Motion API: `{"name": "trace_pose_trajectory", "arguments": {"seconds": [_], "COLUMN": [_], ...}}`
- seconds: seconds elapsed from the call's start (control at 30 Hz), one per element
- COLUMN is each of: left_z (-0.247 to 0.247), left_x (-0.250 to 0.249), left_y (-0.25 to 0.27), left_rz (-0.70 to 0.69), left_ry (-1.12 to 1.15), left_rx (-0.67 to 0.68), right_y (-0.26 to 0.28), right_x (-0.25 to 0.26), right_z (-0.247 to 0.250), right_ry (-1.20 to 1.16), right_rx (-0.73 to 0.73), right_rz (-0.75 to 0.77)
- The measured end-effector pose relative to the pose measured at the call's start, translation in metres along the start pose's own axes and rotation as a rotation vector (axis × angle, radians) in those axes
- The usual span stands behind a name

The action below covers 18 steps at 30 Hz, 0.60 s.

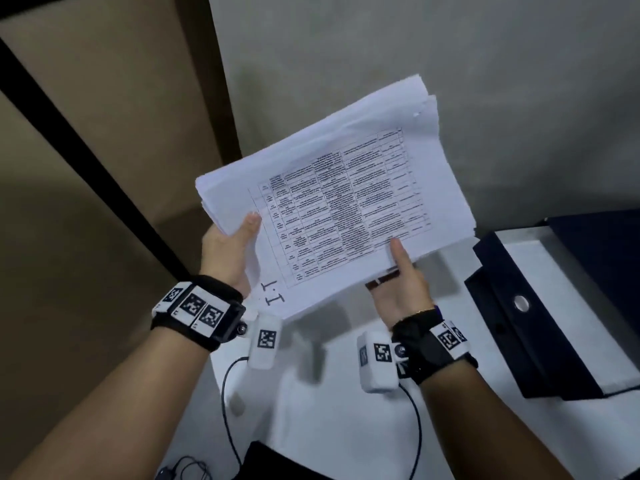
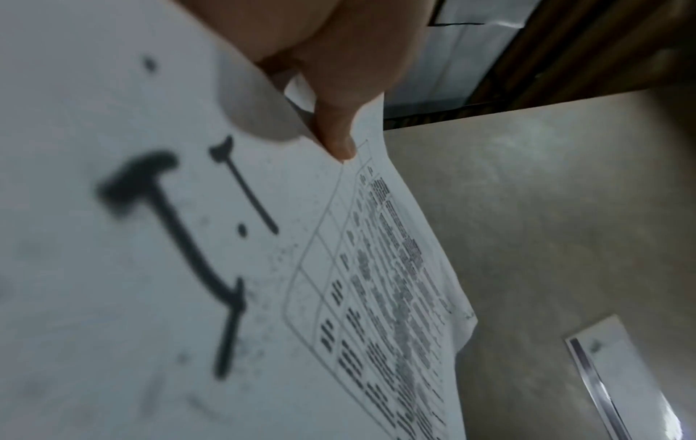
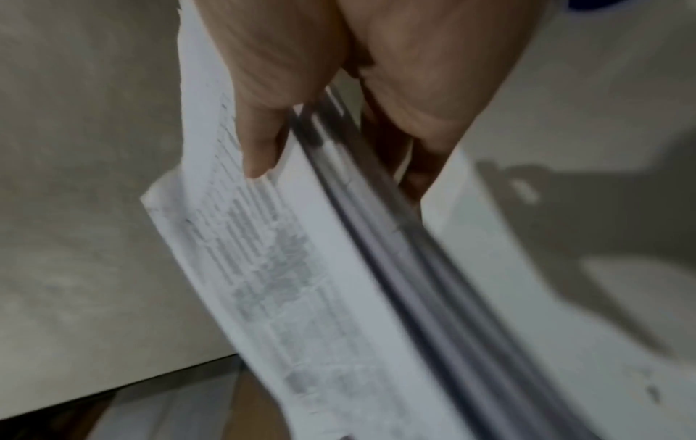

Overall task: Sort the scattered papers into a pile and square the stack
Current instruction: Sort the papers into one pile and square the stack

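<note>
A thick stack of white papers (image 1: 332, 199) is held up in the air above the white table (image 1: 311, 410). Its top sheet carries a printed table and a large handwritten "1.1". My left hand (image 1: 232, 251) grips the stack's left edge, thumb on top of the sheet (image 2: 339, 131). My right hand (image 1: 401, 285) grips the near edge, thumb on top and fingers underneath (image 3: 260, 143). The sheet edges (image 3: 376, 238) are uneven and fanned in the right wrist view. The stack (image 2: 150, 238) fills most of the left wrist view.
A dark blue box file (image 1: 554, 306) lies open at the right on the table. A grey wall (image 1: 450, 64) rises behind. Brown cardboard panels (image 1: 104, 133) stand at the left. Wrist camera cables (image 1: 228, 410) hang near the table's front.
</note>
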<state>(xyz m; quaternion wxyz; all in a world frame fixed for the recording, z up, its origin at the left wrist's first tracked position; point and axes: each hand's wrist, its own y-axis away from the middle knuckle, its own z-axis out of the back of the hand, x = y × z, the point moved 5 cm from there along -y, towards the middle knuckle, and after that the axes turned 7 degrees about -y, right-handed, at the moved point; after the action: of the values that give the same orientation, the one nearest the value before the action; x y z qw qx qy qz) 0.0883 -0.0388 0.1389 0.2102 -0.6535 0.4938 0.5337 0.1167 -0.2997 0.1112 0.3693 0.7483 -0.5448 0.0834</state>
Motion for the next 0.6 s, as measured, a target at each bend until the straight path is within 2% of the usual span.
{"name": "trace_pose_trajectory", "arguments": {"seconds": [0.07,0.17,0.23,0.27,0.3,0.33,0.37,0.43,0.5,0.53,0.6], "left_z": [0.003,0.008,0.021,0.028,0.033,0.032,0.027,0.007,-0.013,-0.019,-0.026], "left_x": [0.022,0.058,0.082,0.086,0.084,0.073,0.059,0.034,0.015,0.010,0.003], "left_y": [0.001,0.006,0.008,0.009,0.006,0.003,-0.003,-0.017,-0.026,-0.029,-0.031], "left_rz": [0.099,0.260,0.369,0.384,0.328,0.213,0.076,-0.130,-0.128,-0.095,-0.041], "left_ry": [0.035,0.035,-0.157,-0.327,-0.493,-0.600,-0.667,-0.679,-0.552,-0.492,-0.449], "left_rx": [0.027,0.068,-0.045,-0.126,-0.169,-0.172,-0.128,0.087,0.328,0.405,0.458], "right_y": [0.004,0.012,0.018,0.022,0.026,0.029,0.033,0.035,0.035,0.034,0.033], "right_x": [0.005,0.020,0.029,0.032,0.035,0.038,0.040,0.044,0.047,0.048,0.054], "right_z": [-0.005,-0.011,-0.014,-0.015,-0.016,-0.016,-0.016,-0.013,-0.011,-0.009,-0.008], "right_ry": [-0.016,0.185,0.353,0.448,0.546,0.639,0.714,0.821,0.899,0.916,0.917], "right_rx": [-0.038,-0.141,-0.142,-0.121,-0.096,-0.068,-0.036,0.058,0.154,0.179,0.186], "right_rz": [0.101,0.312,0.428,0.471,0.502,0.522,0.528,0.508,0.483,0.471,0.472]}}
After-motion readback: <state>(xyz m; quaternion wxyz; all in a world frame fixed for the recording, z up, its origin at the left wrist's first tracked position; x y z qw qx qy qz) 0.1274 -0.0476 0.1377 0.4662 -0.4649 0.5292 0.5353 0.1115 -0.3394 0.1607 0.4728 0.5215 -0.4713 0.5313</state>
